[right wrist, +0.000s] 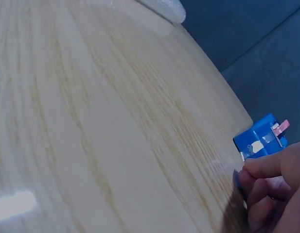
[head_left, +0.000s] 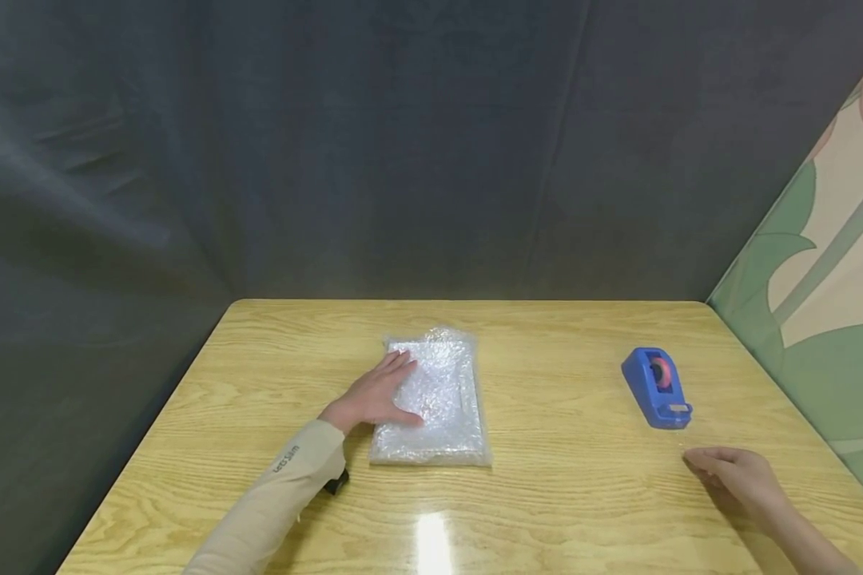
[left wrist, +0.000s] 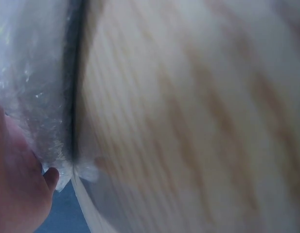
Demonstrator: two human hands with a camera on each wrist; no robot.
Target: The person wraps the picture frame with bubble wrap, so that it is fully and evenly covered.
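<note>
A flat rectangular package in bubble wrap [head_left: 442, 391] lies on the table near the middle. Over its left part my left hand [head_left: 379, 397] rests with fingers spread and thumb stretched out. The left wrist view shows that hand [left wrist: 18, 179] against the wrapped side of the package [left wrist: 38, 73]. On the right, my right hand [head_left: 741, 477] has thumb and forefinger pinched together, the other fingers curled. A small bit of clear tape [right wrist: 243, 156] shows at its fingertips. Just beyond that hand stands a blue tape dispenser [head_left: 650, 391] with a pink-cored roll.
The wooden table [head_left: 561, 495] reaches back to a dark curtain [head_left: 403, 160]. A wall with painted leaves and flowers [head_left: 834, 303] borders the right side. Light reflects off the tabletop at the front.
</note>
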